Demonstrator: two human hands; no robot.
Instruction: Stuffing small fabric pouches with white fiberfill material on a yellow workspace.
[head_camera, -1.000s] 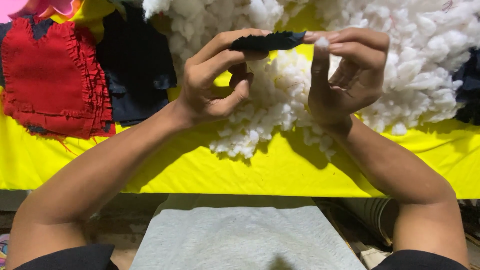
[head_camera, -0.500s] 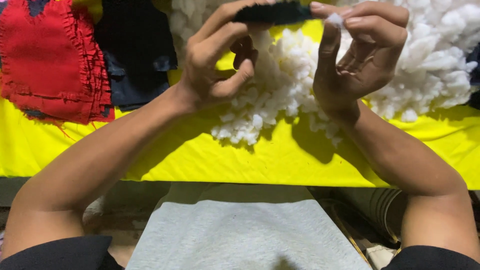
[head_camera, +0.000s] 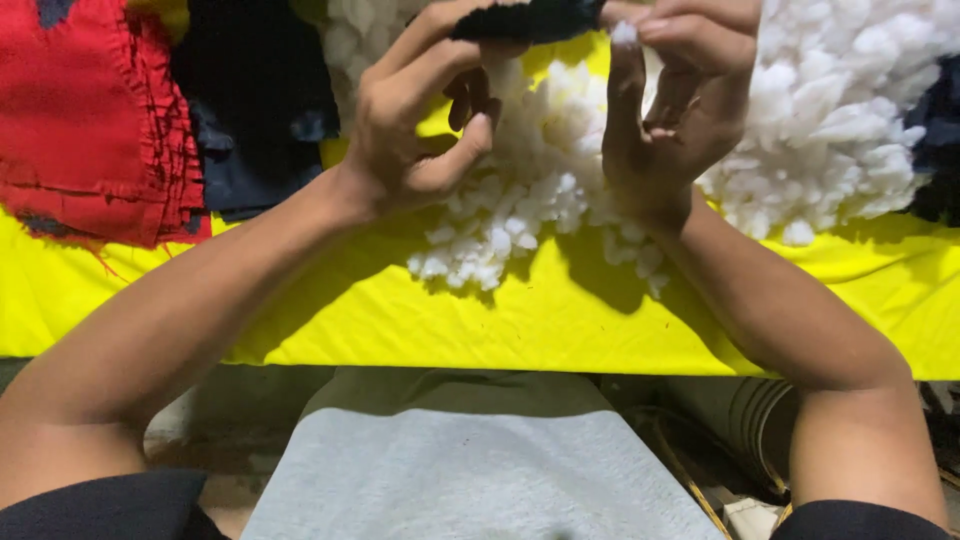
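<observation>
1. Dark cloth (head_camera: 530, 18) sits pinched between both hands, cut off by the top edge, so its shape is hard to tell.
2. Left hand (head_camera: 420, 125) and right hand (head_camera: 675, 110) have fingers closed on it.
3. White stuffing (head_camera: 820, 120) is piled behind on the yellow bench (head_camera: 500, 320).
4. Red cloth (head_camera: 90, 120) lies far left, partly cropped.

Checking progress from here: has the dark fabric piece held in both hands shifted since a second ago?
Yes. The dark fabric piece sits higher in the frame, at the top edge, but the yellow cloth shifted up too, so camera tilt may account for much of it.
</observation>
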